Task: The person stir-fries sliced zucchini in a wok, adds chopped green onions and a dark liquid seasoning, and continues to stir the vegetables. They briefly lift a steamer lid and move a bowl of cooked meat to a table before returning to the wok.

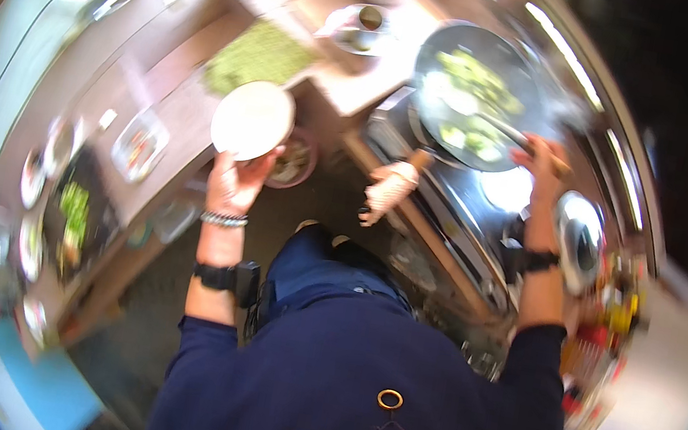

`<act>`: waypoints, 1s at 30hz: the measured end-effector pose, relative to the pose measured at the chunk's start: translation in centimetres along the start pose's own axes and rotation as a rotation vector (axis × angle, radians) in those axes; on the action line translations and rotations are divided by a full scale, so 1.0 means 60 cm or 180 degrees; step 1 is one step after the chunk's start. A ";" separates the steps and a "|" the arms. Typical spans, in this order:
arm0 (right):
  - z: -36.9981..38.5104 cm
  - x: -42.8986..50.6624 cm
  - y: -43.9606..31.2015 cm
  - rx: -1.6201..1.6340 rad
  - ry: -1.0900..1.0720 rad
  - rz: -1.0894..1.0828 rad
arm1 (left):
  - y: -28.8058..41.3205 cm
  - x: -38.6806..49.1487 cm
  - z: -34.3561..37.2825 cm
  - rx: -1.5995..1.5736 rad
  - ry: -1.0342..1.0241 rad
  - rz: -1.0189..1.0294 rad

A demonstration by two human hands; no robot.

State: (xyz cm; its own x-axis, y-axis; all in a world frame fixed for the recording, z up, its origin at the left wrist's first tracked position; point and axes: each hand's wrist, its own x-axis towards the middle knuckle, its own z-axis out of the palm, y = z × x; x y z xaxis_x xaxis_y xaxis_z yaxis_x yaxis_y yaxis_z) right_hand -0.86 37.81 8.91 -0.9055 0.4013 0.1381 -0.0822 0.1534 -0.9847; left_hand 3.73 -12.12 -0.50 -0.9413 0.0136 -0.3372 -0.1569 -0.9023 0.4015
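Note:
My left hand [236, 179] holds a round whitish dish [253, 121] from below, apart from the counter. Whether it is a plate or a shallow bowl is hard to tell. My right hand [542, 164] grips the wooden-ended handle of a cooking utensil [506, 130], whose head is blurred and lies inside a large wok [508, 157]. Chopped green vegetables [480, 78] lie in two patches in the wok, and a pale blurred patch sits near the utensil head. The wok's wrapped handle [392, 189] points towards me with no hand on it.
The wok sits on a gas stove [455, 192]. A metal lid [578, 239] and several bottles [621, 299] stand at right. At left are a cleaver-dark board with greens [75, 209], a plastic container [140, 144] and small plates. A green cloth [261, 57] lies ahead; a pink-rimmed bin [295, 163] stands below.

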 end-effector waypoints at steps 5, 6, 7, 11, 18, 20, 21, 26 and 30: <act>-0.052 0.077 -0.157 -0.0966 -0.0588 -0.0111 | 0.076 -0.083 -0.054 -0.0016 0.0031 0.1024; -0.067 0.100 -0.182 -0.1174 -0.0353 0.0087 | 0.101 -0.100 -0.066 0.0139 0.0341 0.1155; -0.069 0.119 -0.200 -0.1402 -0.0132 -0.0023 | 0.127 -0.121 -0.080 0.0239 0.0585 0.1235; -0.020 0.166 -0.136 -0.1491 -0.0270 0.0273 | 0.239 -0.184 -0.141 0.0345 0.0847 0.1821; 0.073 0.080 -0.062 -0.0573 0.1086 -0.0229 | 0.491 -0.350 -0.330 0.0291 0.1807 0.3212; 0.111 0.040 -0.013 -0.0176 0.1457 -0.0186 | 0.568 -0.402 -0.407 0.0335 0.2465 0.3589; 0.131 0.019 0.020 -0.0051 0.1482 -0.0088 | 0.602 -0.425 -0.448 0.0266 0.2868 0.3718; 0.149 -0.057 0.090 -0.0205 0.1229 -0.0119 | 0.723 -0.519 -0.655 -0.0540 0.3689 0.3980; 0.116 -0.103 0.075 -0.0904 0.1134 -0.0025 | 0.758 -0.568 -0.771 -0.0597 0.3252 0.4210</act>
State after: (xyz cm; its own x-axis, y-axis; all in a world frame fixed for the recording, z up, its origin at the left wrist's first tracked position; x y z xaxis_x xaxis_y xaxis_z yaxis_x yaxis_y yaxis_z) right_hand 1.46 29.73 2.90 -0.7015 0.6772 0.2222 0.0741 0.3793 -0.9223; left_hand 42.50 -73.57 -10.12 0.1900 -0.9408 -0.2808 0.6341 -0.1008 0.7666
